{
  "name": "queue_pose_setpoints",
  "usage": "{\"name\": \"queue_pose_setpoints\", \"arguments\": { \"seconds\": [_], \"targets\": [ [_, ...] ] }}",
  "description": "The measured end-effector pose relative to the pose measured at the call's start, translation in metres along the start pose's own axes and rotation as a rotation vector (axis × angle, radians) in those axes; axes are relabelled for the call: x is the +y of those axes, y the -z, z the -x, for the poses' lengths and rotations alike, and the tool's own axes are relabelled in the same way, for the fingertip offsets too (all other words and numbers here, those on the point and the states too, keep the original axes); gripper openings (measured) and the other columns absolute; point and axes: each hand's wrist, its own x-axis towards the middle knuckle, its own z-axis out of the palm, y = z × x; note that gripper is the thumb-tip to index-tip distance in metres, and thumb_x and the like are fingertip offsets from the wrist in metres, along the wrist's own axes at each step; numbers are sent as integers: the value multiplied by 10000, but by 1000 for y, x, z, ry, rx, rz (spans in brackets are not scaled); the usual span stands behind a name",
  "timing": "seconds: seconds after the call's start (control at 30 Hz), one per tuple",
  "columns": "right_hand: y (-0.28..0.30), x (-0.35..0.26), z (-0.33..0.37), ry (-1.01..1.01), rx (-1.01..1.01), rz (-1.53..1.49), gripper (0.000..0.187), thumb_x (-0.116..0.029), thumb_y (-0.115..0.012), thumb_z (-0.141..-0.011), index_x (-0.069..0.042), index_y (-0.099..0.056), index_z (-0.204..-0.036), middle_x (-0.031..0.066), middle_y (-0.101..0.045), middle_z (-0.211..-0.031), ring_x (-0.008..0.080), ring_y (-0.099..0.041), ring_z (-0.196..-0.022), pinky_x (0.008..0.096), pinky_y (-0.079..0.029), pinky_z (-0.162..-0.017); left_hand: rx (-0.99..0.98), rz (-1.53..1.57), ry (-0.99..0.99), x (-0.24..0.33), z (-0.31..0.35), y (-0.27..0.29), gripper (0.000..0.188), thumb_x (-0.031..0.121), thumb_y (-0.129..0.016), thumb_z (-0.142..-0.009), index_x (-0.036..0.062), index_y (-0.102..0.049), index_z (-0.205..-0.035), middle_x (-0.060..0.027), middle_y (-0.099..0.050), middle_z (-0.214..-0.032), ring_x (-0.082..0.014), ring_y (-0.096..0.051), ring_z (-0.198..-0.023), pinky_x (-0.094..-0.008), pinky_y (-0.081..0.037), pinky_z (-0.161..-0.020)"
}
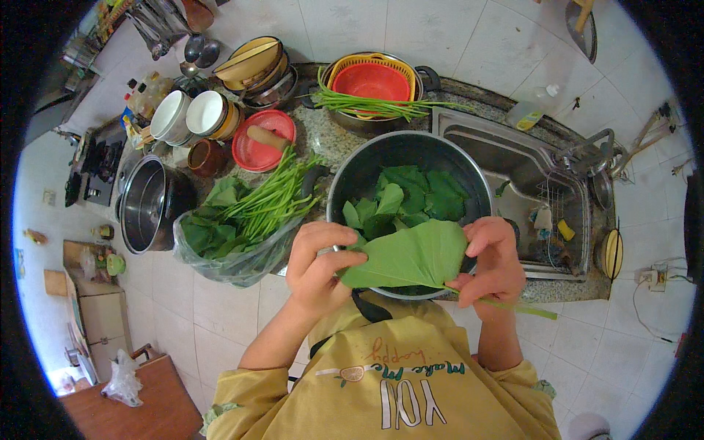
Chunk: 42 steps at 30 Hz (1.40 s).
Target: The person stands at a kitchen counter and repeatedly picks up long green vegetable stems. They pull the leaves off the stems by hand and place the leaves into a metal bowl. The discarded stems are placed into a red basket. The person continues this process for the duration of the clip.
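Over the near side of a large dark pot, a broad green leaf is stretched between my two hands, its pale veins showing. My left hand pinches the leaf's left edge between thumb and fingers. At the other side my right hand is closed on the leaf near its stalk, which sticks out past the fingers to the right. Several dark green leaves lie inside the pot, partly hidden by the held leaf.
Left of the pot, a clear plastic bag holds leafy greens with long stems. Peeled-looking stems lie across a pot with a red basket. A steel sink is at right; an empty dark pot stands far left.
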Motion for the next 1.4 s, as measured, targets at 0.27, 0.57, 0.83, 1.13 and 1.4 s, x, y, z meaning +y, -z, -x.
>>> {"name": "queue_pose_setpoints", "arguments": {
  "seconds": [0.27,0.57,0.83,1.13,1.4],
  "targets": [
    [-4,-4,-2,144,85,-37,145,-137,-735,-598,-227,-625,-628,36,-463,-863,252,-431,-872,369,-384,-739,20,6,-144,14,0,13,172,76,-672,-639,82,-523,-725,-60,-511,-817,-221,-513,-693,-341,-434,-591],
    [-8,-10,0,-22,124,-278,135,-68,-709,-627,-148,-607,-587,53,-464,-849,221,-475,-775,315,-393,-680,-75,82,-123,20,-5,19,155,63,-640,-660,62,-554,-789,-77,-557,-845,-225,-544,-762,-337,-437,-652],
    [-13,-8,5,-242,71,-301,241,147,-590,-651,-54,-532,-532,99,-486,-845,192,-579,-714,254,-497,-626,-152,1045,857,-5,-31,3,460,291,-586,-790,4,-442,-1118,-126,-577,-925,-238,-567,-854,-333,-435,-784],
    [-23,-7,4,-323,237,-204,257,162,-546,-674,-40,-486,-527,89,-466,-835,182,-564,-672,286,-486,-609,-503,1003,956,14,-35,-9,604,-60,-690,-627,21,-432,-1167,-59,-597,-858,-118,-570,-807,-247,-462,-694],
    [-21,-3,7,-348,339,-232,239,147,-514,-676,-31,-471,-522,98,-457,-838,178,-539,-643,289,-478,-592,-444,937,1036,17,-39,-3,479,-26,-584,-757,41,-412,-1199,17,-555,-694,-29,-470,-659,-177,-384,-594]
  ]
}}
